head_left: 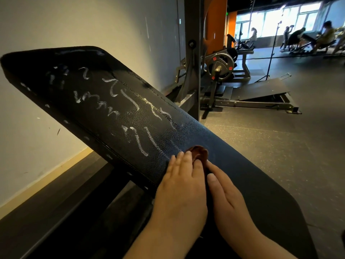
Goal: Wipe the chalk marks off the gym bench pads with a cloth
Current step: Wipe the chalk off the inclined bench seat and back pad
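Cloth (199, 153), brown and bunched, sits mid-way along the bench pad (237, 159) under my left hand (180, 186), fingers (185, 160) pressed flat. My right hand (226, 199) lies straight-fingered beside it, perhaps touching it. Chalk marks (130, 107) cover the raised far end.

Left grip (180, 184) palm down, fingers straight and close together, pressing flat. Right grip (226, 200) just beside, touching it, fingers extended forward. Both forearms bare, reaching forward.
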A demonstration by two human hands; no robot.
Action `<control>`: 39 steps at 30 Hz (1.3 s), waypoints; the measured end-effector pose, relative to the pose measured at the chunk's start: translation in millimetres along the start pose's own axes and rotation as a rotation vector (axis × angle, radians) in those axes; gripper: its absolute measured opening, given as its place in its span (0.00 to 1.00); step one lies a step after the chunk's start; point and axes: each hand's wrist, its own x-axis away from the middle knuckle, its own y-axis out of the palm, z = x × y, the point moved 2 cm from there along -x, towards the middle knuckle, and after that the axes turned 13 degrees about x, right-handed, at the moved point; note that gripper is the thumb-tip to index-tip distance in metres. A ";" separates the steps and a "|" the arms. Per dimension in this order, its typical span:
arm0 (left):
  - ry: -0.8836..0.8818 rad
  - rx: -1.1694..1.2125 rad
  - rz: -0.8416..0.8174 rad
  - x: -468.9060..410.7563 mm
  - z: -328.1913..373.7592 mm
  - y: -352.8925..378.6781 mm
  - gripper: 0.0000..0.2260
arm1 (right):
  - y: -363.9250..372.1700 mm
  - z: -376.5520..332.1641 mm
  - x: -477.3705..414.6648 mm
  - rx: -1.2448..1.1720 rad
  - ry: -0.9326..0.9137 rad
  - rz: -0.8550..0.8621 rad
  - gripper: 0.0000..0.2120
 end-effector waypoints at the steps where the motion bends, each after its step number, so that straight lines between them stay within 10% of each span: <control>1: -0.008 0.061 -0.006 0.2 -1.1 -5.0 0.27 | 0.2 -3.7 -1.1 -0.026 -0.003 -0.030 0.18; 8: -0.014 0.324 0.185 0.3 -15.8 -29.8 0.21 | 33.8 -17.8 -38.6 0.457 -0.045 -0.236 0.40; 16: 0.155 0.208 0.257 2.9 -35.3 -8.4 0.21 | 5.8 -12.6 -85.1 0.138 0.108 -0.085 0.31; 23: 0.164 0.160 0.318 2.4 -35.5 -4.3 0.19 | 0.4 -18.5 -24.0 0.181 -0.186 -0.213 0.30; 29: 0.197 0.083 0.318 -0.2 -36.2 -3.2 0.19 | -18.0 13.5 -81.4 0.218 0.061 -0.020 0.28; 35: 0.220 0.100 0.328 -4.2 -38.1 -6.3 0.18 | -10.6 -5.9 -36.9 0.191 -0.258 -0.221 0.35; 39: 0.263 0.092 0.295 -2.7 -42.4 -6.0 0.18 | -26.1 25.6 -79.4 0.275 -0.096 -0.047 0.30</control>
